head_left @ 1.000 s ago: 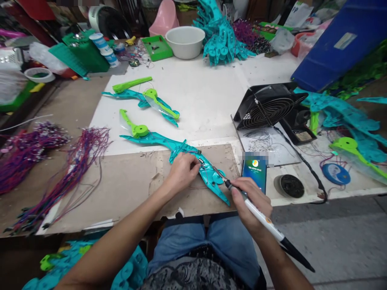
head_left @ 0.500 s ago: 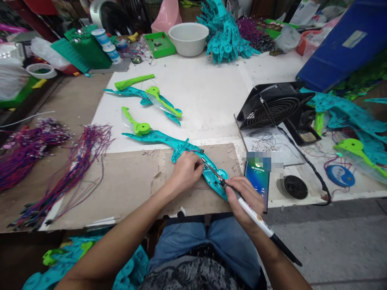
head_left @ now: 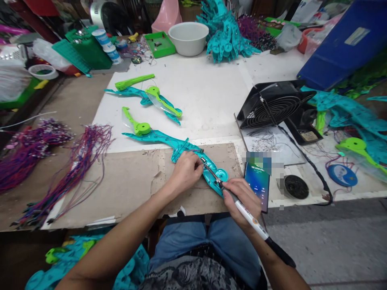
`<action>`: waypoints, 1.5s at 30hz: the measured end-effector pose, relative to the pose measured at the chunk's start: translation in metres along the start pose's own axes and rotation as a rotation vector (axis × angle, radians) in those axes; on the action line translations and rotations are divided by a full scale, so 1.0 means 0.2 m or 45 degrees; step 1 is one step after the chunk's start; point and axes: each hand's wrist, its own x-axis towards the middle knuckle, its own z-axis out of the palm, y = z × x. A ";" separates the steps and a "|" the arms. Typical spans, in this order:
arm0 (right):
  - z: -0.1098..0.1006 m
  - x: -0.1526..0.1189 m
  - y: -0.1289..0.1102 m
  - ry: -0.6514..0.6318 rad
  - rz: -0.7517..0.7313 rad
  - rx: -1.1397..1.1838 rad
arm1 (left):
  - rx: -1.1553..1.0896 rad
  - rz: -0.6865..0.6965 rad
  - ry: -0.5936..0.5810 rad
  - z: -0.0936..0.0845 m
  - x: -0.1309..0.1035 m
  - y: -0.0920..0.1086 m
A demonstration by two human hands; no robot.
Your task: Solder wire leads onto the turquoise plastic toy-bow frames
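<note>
A long teal plastic piece (head_left: pixel 163 138) lies slantwise on the brown board, with thin wires along it and a lime-green part (head_left: pixel 142 128) by its left end. My right hand (head_left: pixel 243 199) is closed round a white soldering iron (head_left: pixel 252 220), whose metal tip points up-left to a small dark part (head_left: pixel 203 159) on the teal piece. Just left of that tip, my left hand (head_left: pixel 188 171) rests at the teal piece with thumb and fingers pinched together; what they pinch is too small to make out.
A phone (head_left: pixel 256 185) lies right of my right hand, beside a round dark tin (head_left: pixel 296 187). Behind them stands a black fan (head_left: pixel 272 104). Wire bundles (head_left: pixel 81 157) lie at left; another teal and green piece (head_left: pixel 137 92) lies farther back, before a white basin (head_left: pixel 188 39).
My right hand and the soldering iron have shifted slightly left and up, with the tip closer to the small dark part. My left hand has barely moved.
</note>
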 end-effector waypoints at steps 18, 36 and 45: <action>-0.01 -0.02 0.01 0.015 -0.114 -0.041 | -0.006 0.029 0.033 0.01 0.00 -0.01; -0.03 -0.01 -0.01 0.065 -0.025 -0.034 | -0.106 0.073 0.003 0.01 0.01 -0.05; -0.02 -0.04 0.02 0.145 0.160 0.084 | -0.202 0.167 0.035 0.00 -0.04 -0.08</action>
